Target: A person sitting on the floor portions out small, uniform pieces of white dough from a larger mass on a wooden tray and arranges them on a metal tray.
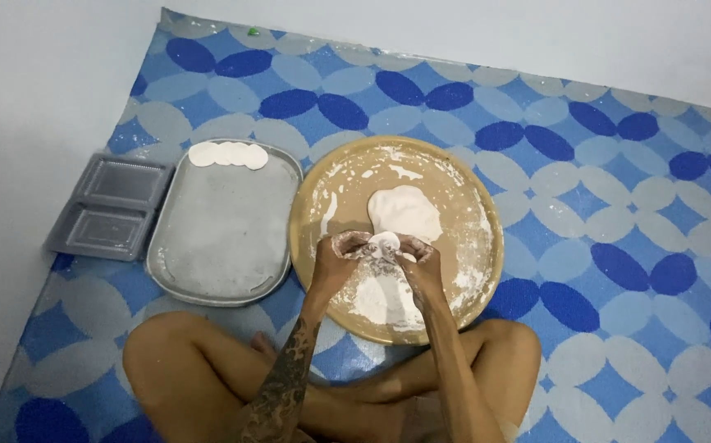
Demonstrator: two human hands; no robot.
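Down on the floor, a mat (634,189) patterned in dark blue, light blue and pale grey ovals covered nearly everything in view, running up to a plain pale wall at the top and the left edge. On it sat the person, cross-legged, knees spread wide at the bottom of the view, a tattoo running along the left forearm. Right in front of the knees lay a round wooden board (478,246), dusted heavily with white flour, streaks smeared across its face. Both hands met over the near middle of that board: the left hand (340,256) and the right hand (421,261) were drawn close together, floured fingers curled in and pinching a small round dough disc (385,241) between them, just above the board. Just beyond the hands, a flattened sheet of dough (404,210) rested on the board, pale and irregular at its edge. Left of the board, close beside it, sat an oblong metal tray (224,238), grey and floury, and along its far rim a row of dough rounds (228,154) lay overlapping one another. Farther left again, at the mat's edge and touching the pale floor, an opened clear plastic container (111,207) lay flat with its two shallow halves showing. Flour specks dotted the mat around the tray's far corner.
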